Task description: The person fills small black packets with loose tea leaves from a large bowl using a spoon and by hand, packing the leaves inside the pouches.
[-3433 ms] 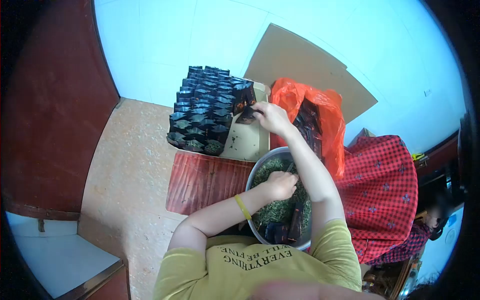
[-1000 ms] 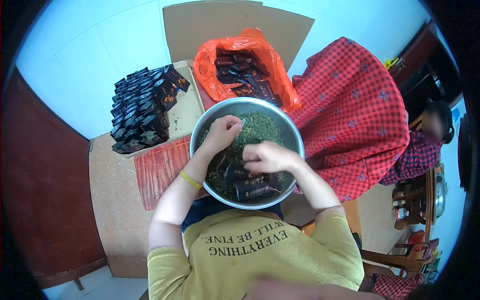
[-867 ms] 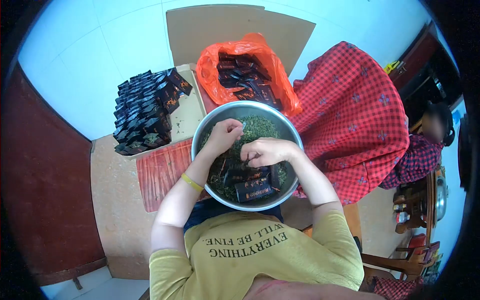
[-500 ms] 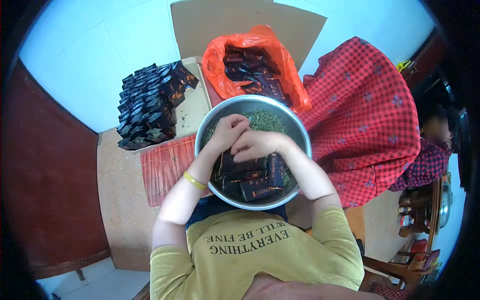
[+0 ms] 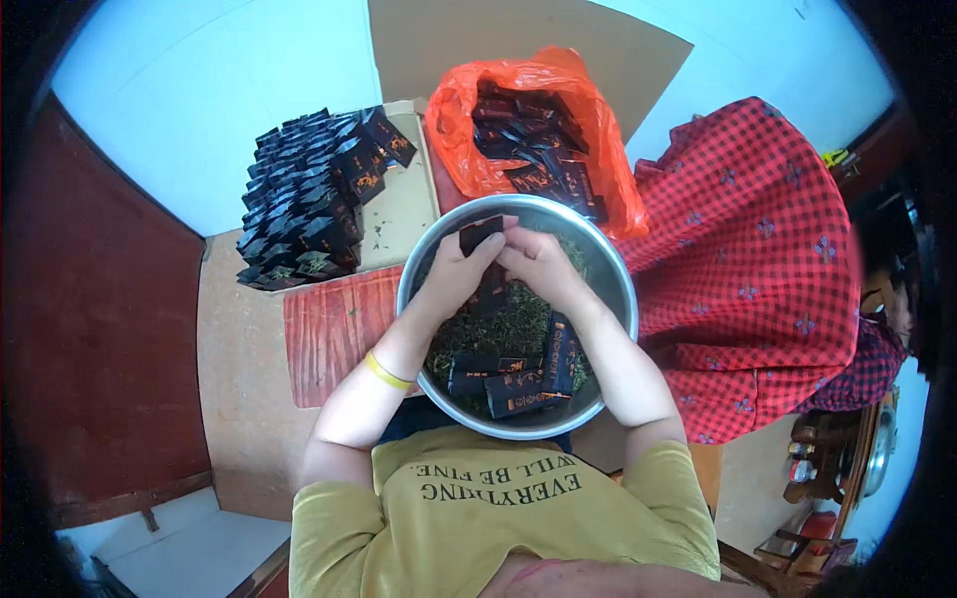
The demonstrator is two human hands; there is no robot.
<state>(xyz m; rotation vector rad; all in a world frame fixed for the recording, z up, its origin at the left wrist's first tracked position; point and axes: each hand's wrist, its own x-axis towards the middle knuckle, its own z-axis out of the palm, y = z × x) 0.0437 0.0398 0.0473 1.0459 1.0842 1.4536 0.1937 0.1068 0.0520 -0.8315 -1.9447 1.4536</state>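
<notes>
Above the wide metal basin [image 5: 627, 299], both my hands are closed on a small black sachet [image 5: 481, 233]. My left hand [image 5: 455, 275] grips it from the left, with the thumb laid across its face. On the other side, my right hand [image 5: 538, 261] pinches its right edge with bent fingers. Dried green leaves [image 5: 488, 337] cover the inside of the basin. Several more black sachets with orange print [image 5: 528, 391] lie on the leaves at the near side. Part of another dark packet shows just under my hands.
Rows of filled black sachets [image 5: 304, 199] stand on a cardboard tray [image 5: 404, 214] at the left. An orange plastic bag [image 5: 454, 130] behind the basin holds loose sachets. A red checked cloth [image 5: 743, 269] drapes at the right, and a person's checked sleeve [image 5: 852, 374] shows beyond it.
My hands have moved to the far part of the basin and now hold a sachet up. Fewer sachets cover the leaves beneath them. The whole view has shifted slightly.
</notes>
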